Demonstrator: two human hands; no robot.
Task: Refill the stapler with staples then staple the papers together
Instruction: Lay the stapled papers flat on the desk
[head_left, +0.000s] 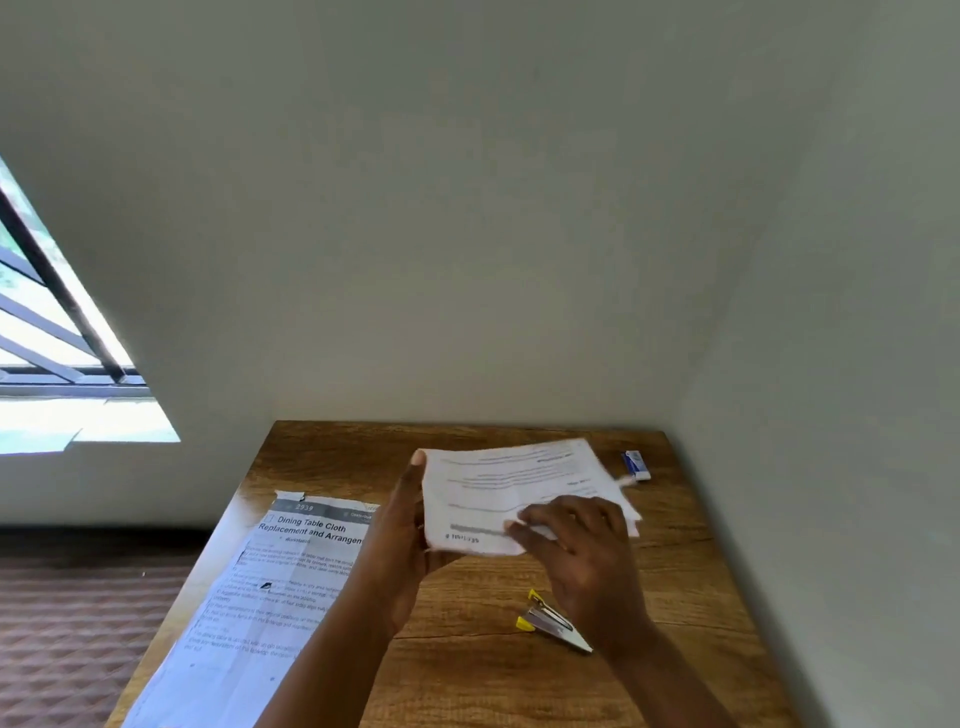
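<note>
A small stack of white printed papers (511, 480) is held just above the wooden table (467, 670), near its far middle. My left hand (402, 530) grips the stack's left edge, thumb on top. My right hand (576, 540) pinches the stack's near edge from the right. A yellow and silver stapler (548, 621) lies on the table below my right hand, partly hidden by my wrist. A small blue and white staple box (635, 464) rests at the far right of the table.
A large printed sheet (270, 587) headed "Dining Table Cloth" lies along the table's left side. The table stands in a corner against pale walls. A window (52, 332) is at the left, and patterned floor (78, 623) lies beside the table.
</note>
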